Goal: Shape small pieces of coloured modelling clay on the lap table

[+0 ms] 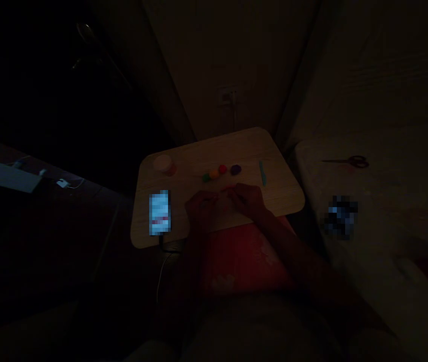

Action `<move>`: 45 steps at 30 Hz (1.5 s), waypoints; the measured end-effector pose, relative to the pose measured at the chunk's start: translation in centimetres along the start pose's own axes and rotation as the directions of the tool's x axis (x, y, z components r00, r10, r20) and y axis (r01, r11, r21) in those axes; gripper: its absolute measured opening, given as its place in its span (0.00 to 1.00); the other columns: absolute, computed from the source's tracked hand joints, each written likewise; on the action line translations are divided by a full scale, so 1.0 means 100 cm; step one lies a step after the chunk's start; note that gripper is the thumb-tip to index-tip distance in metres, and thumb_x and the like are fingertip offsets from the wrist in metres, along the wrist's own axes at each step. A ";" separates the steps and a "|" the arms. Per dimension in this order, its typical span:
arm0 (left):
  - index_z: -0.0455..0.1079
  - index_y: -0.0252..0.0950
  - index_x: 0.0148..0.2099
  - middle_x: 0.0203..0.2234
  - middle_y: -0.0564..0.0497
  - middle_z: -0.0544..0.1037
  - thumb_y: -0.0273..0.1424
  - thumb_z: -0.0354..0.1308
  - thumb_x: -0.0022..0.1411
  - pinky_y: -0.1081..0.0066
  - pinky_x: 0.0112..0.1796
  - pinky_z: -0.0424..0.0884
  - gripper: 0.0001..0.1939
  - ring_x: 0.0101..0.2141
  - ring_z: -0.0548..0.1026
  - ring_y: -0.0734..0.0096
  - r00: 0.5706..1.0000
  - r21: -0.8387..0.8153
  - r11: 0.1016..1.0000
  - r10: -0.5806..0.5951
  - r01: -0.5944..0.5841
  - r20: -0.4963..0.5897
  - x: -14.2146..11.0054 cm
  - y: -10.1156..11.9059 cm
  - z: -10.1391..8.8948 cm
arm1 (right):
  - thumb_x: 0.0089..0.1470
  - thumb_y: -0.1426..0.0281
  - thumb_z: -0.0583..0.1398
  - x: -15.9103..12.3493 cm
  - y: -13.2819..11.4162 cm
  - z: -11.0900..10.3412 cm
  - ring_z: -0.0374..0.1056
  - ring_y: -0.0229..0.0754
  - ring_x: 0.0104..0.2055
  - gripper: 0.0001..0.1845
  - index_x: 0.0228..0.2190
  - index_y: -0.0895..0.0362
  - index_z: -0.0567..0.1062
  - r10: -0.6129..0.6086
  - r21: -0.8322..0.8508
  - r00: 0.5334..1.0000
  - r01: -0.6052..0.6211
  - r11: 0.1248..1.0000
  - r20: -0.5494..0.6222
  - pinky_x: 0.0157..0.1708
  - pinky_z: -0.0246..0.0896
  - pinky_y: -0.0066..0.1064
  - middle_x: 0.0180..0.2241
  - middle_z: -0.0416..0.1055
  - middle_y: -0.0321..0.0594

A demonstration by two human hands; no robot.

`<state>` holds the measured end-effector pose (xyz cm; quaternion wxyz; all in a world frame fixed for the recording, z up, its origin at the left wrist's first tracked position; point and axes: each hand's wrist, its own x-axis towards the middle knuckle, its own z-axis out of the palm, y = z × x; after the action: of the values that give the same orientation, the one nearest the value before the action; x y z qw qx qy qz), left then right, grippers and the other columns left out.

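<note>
- Head view, one scene in very low light: a small wood-grain surface (187, 156) with rounded corners, two bare hands at work over its near side.
- Left hand (201, 203): fingers curled, resting low by the near edge; the state of its grip, and whether it has hold of anything, I cannot make out in the dark.
- Right hand (249, 197): fingers bent and drawn inward towards the left hand; how far its grip is parted I cannot make out either.
- Red strip (228, 187), thin: at the right hand's fingertips, between the two hands; whether pinched or merely touched is unclear.
- Lumps, soft-looking, in a row beyond the hands: green lump (206, 178), orange lump (214, 174) against it, red lump (222, 169) next along, purple lump (235, 169) slightly apart to the right.
- Teal stick (262, 173), one: lying flat, right of the purple lump.
- Round container (162, 162), pale-topped: far left corner area.
- Phone (159, 213), screen lit and blurred: near left corner, dark cable (162, 245) at its lower end.
- Red cloth (242, 256), pale floral pattern: below the near edge.
- Scissors (349, 161), dark-handled: off to the right, well apart from the hands.
</note>
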<state>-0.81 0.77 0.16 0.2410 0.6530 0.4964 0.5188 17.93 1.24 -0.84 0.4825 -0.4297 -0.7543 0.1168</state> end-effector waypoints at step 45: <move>0.79 0.36 0.31 0.28 0.48 0.80 0.42 0.59 0.65 0.67 0.37 0.73 0.16 0.32 0.77 0.65 0.968 -0.137 0.987 -0.045 0.081 0.246 0.001 0.000 0.000 | 0.64 0.67 0.60 -0.012 -0.002 0.013 0.77 0.41 0.42 0.09 0.40 0.52 0.81 -0.182 -0.127 0.983 0.177 0.976 -0.025 0.41 0.71 0.30 0.44 0.80 0.43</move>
<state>-0.86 0.81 0.19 0.3633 0.6757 0.4446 0.4624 16.95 0.55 -2.14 0.4772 -0.3909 -0.7868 0.0178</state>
